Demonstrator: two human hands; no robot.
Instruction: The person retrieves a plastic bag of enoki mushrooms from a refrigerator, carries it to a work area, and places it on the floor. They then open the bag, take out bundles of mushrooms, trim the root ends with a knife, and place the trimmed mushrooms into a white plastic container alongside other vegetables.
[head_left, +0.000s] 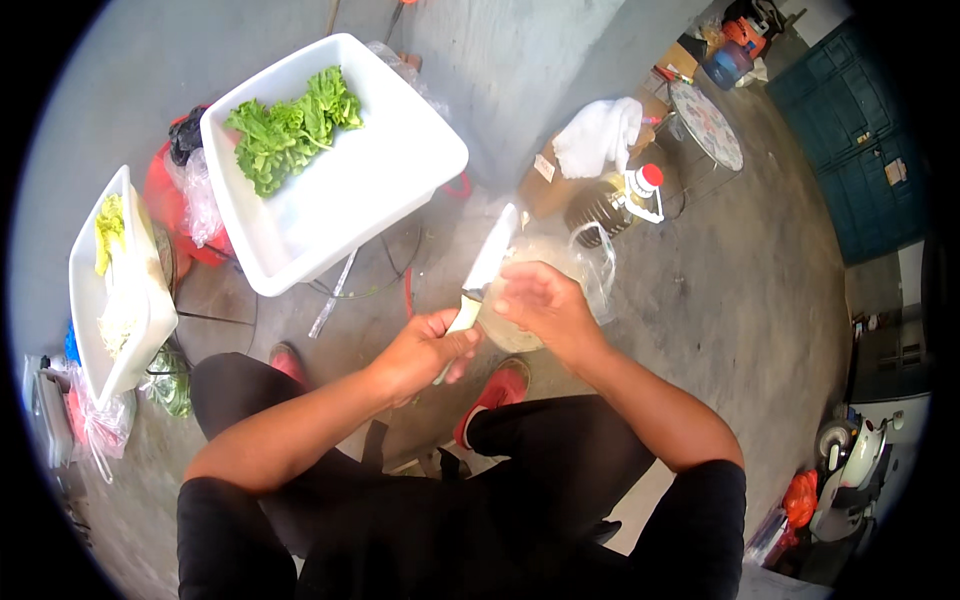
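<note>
My left hand (431, 352) is closed round the pale handle of a knife (493, 251), whose blade points up and away from me. Just right of the blade is my right hand (546, 304), fingers loosely curled; I see nothing held in it, though its palm side is partly hidden. A clear plastic bag (600, 281) lies beyond and below the right hand, over a pale round thing that I cannot name. Green leafy lettuce (289, 135) rests in a large white plastic tub (409, 161) ahead on the left.
At far left a second white tub (154, 289) holds yellowish leaves and pale shreds. Ahead on the right stand an oil jug (600, 206) with a red cap, a cardboard box (541, 180) under a white cloth (600, 135), and a round patterned stool (705, 124). A scooter (855, 472) is at right.
</note>
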